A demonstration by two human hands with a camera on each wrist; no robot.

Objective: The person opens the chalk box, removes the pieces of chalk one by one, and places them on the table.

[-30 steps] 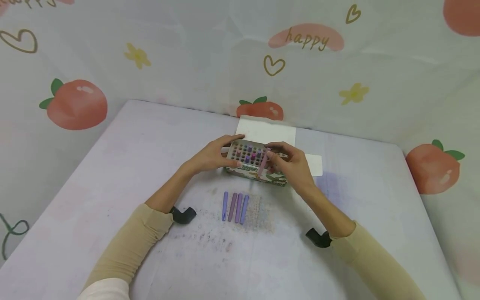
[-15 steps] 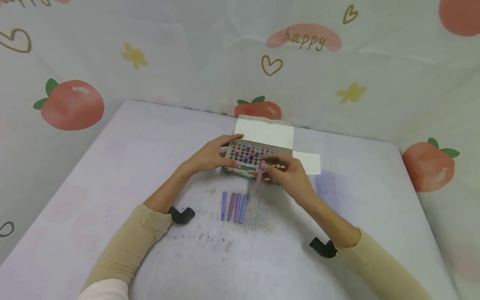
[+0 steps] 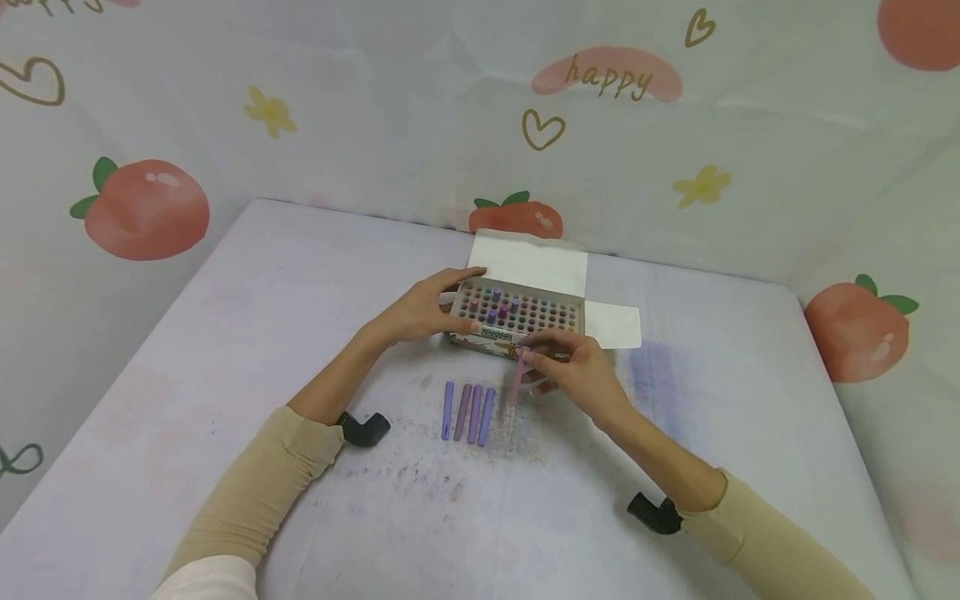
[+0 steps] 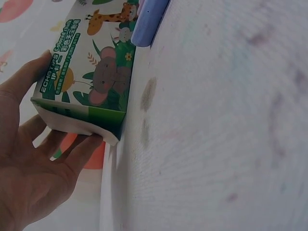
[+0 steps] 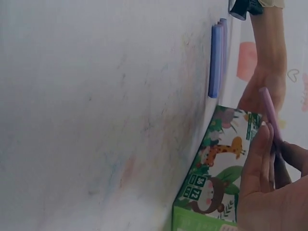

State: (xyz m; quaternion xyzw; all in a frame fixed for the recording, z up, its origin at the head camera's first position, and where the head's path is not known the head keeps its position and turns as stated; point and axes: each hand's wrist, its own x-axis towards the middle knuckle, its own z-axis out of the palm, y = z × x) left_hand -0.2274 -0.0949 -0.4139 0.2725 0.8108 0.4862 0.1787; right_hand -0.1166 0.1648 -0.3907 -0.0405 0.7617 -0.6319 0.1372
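Observation:
A chalk box (image 3: 491, 342) printed with animals stands with its lid up; a few purple and magenta sticks poke above its grid of holes. My left hand (image 3: 420, 312) holds the box's left end, thumb at the front and fingers at the back; the left wrist view shows this hand (image 4: 41, 163) at the box's end flap. Just in front of the box, my right hand (image 3: 577, 371) pinches a pink chalk stick (image 3: 516, 383) that points down toward the table. In the right wrist view the stick (image 5: 271, 113) sits between thumb and fingers. Several purplish chalk sticks (image 3: 476, 414) lie side by side left of it.
The white lid (image 3: 528, 262) leans back behind the box, and a side flap (image 3: 615, 325) sticks out to the right. Chalk smudges mark the white tablecloth (image 3: 360, 517). A patterned cloth (image 3: 420, 125) hangs behind the table.
My right hand has drawn the pink chalk stick from over the box's front toward me and down, close to the lying row. The left hand keeps its hold on the box.

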